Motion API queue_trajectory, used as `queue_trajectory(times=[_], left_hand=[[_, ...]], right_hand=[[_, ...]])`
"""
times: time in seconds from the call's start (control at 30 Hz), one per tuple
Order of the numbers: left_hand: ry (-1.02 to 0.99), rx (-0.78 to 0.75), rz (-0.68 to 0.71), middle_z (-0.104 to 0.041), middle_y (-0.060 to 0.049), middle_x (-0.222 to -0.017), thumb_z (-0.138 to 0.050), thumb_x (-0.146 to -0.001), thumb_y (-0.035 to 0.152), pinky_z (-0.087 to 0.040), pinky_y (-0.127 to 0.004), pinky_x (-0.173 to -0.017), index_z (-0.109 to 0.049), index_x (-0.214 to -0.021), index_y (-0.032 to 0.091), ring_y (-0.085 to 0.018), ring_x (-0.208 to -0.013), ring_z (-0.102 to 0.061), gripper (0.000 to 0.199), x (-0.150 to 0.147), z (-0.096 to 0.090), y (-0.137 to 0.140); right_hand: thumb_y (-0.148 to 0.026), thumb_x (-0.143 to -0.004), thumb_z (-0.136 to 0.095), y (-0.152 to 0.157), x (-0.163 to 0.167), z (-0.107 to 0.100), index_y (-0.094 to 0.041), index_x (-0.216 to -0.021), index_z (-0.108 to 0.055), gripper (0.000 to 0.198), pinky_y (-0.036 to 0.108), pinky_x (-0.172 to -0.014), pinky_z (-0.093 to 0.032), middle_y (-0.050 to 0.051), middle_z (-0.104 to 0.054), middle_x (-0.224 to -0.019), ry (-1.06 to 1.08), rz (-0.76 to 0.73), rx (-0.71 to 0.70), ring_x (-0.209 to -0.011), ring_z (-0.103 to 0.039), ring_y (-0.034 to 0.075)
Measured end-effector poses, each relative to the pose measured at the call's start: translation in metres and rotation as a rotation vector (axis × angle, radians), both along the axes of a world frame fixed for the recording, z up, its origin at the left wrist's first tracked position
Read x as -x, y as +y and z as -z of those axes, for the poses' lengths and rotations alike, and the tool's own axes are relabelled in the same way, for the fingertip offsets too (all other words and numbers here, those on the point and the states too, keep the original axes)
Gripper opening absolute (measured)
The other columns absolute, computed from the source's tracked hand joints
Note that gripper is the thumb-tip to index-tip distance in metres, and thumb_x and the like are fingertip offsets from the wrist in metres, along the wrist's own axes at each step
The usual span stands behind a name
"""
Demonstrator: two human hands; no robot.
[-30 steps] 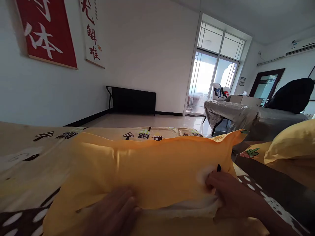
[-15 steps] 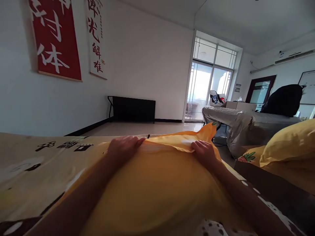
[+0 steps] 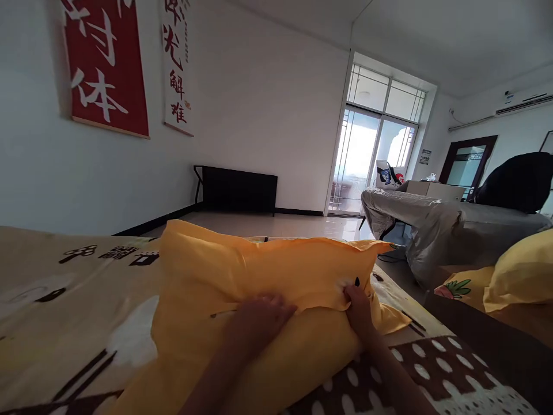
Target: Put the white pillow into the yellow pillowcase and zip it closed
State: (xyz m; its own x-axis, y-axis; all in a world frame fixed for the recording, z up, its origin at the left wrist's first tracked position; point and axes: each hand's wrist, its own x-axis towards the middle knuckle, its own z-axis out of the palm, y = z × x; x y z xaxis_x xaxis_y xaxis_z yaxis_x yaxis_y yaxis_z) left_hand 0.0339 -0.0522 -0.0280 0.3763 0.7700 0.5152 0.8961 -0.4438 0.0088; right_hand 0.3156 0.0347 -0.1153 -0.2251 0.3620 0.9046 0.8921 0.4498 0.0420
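Observation:
A yellow pillowcase (image 3: 194,276) with a full, rounded body lies on the patterned bedding in front of me, its open edge folded back across the middle. My left hand (image 3: 261,317) is curled on that edge at the centre, somewhat blurred by motion. Further right, my right hand (image 3: 359,308) pinches the same edge beside a small dark print. The far corners of the cloth stand up loosely. What fills the case is hidden under the fabric.
Cream and brown bedding (image 3: 86,323) spreads around the pillowcase. At the right lies another yellow pillow (image 3: 522,271). Beyond stand a plastic-covered table (image 3: 466,230) with a black bag (image 3: 518,181), and a black folded panel (image 3: 239,190) against the wall.
Both hands have come nearer to me, the left also moving right, drawing the pillowcase edge back. The far part of the pillowcase now rises behind the hands. The view has shifted slightly.

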Motion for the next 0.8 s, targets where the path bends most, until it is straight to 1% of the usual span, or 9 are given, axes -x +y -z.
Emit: queue_trajectory(times=[0.07,0.17,0.23,0.3,0.37,0.5,0.63,0.7,0.8], left_hand=[[-0.057,0.070,0.027,-0.063,-0.004,-0.068,-0.036,-0.092,0.046,-0.029,-0.027,-0.053,-0.054,-0.068,0.018,-0.018,-0.060,-0.059,0.040,-0.001,-0.006,-0.009],[-0.176,0.124,0.056,-0.060,-0.004,-0.067,-0.037,-0.090,0.046,-0.033,-0.028,-0.055,-0.045,-0.065,0.019,-0.018,-0.061,-0.057,0.038,0.000,-0.017,-0.021],[-0.250,0.100,0.062,-0.058,-0.003,-0.064,-0.035,-0.091,0.043,-0.035,-0.029,-0.054,-0.043,-0.063,0.019,-0.017,-0.058,-0.055,0.037,-0.001,-0.018,-0.024],[-0.338,0.064,0.097,-0.060,-0.003,-0.066,-0.031,-0.093,0.039,-0.038,-0.029,-0.055,-0.046,-0.066,0.020,-0.017,-0.060,-0.057,0.037,-0.002,-0.013,-0.023],[-0.428,0.036,0.159,-0.065,-0.004,-0.073,-0.032,-0.092,0.035,-0.043,-0.028,-0.058,-0.053,-0.074,0.020,-0.017,-0.066,-0.061,0.033,-0.001,-0.008,-0.020],[-0.540,0.082,0.150,-0.065,-0.002,-0.071,-0.035,-0.091,0.034,-0.048,-0.025,-0.058,-0.056,-0.075,0.021,-0.014,-0.064,-0.062,0.029,0.011,-0.010,-0.020],[-0.417,0.192,0.201,-0.062,0.002,-0.073,-0.046,-0.090,0.037,-0.048,-0.020,-0.060,-0.056,-0.076,0.022,-0.011,-0.065,-0.060,0.022,0.039,-0.025,-0.030],[-0.332,0.123,0.217,-0.064,0.002,-0.082,-0.052,-0.087,0.037,-0.049,-0.019,-0.063,-0.058,-0.084,0.024,-0.011,-0.072,-0.061,0.014,0.061,-0.030,-0.034],[-0.238,-0.050,0.134,-0.064,0.001,-0.097,-0.058,-0.083,0.041,-0.050,-0.020,-0.071,-0.059,-0.095,0.026,-0.014,-0.085,-0.062,0.019,0.093,-0.030,-0.034]], right_hand=[[0.001,-0.067,-0.040,-0.004,-0.002,-0.004,-0.019,-0.064,-0.036,0.021,0.024,-0.055,-0.029,0.000,-0.047,-0.060,0.028,0.022,0.041,-0.058,-0.045,0.015],[0.000,-0.065,-0.043,-0.026,0.012,-0.036,-0.018,-0.074,-0.045,0.020,0.028,-0.063,-0.033,0.003,-0.053,-0.072,0.004,0.052,0.098,-0.070,-0.047,0.019],[-0.001,-0.065,-0.046,-0.052,0.039,-0.065,-0.018,-0.089,-0.051,0.029,0.033,-0.073,-0.035,0.007,-0.057,-0.088,-0.064,0.015,0.136,-0.083,-0.048,0.023],[-0.003,-0.071,-0.047,-0.079,0.076,-0.090,-0.018,-0.100,-0.051,0.032,0.034,-0.079,-0.035,0.008,-0.058,-0.097,-0.163,-0.160,0.175,-0.089,-0.049,0.022],[-0.005,-0.078,-0.048,-0.098,0.112,-0.105,-0.018,-0.099,-0.053,0.025,0.035,-0.078,-0.035,0.007,-0.059,-0.094,-0.262,-0.225,0.182,-0.084,-0.050,0.021],[-0.005,-0.077,-0.053,-0.097,0.149,-0.105,-0.019,-0.075,-0.052,0.014,0.031,-0.069,-0.034,0.001,-0.057,-0.072,-0.189,-0.277,0.279,-0.069,-0.051,0.016],[-0.004,-0.069,-0.053,-0.080,0.138,-0.089,-0.018,-0.073,-0.052,0.015,0.028,-0.069,-0.033,-0.001,-0.058,-0.074,-0.050,-0.447,0.381,-0.073,-0.051,0.014],[-0.004,-0.068,-0.049,-0.078,0.130,-0.086,-0.018,-0.073,-0.051,0.015,0.027,-0.068,-0.033,0.000,-0.056,-0.074,0.042,-0.507,0.360,-0.073,-0.049,0.015],[-0.007,-0.075,-0.043,-0.078,0.125,-0.087,-0.018,-0.070,-0.047,0.013,0.027,-0.065,-0.033,0.001,-0.051,-0.069,0.153,-0.560,0.321,-0.068,-0.045,0.014]])
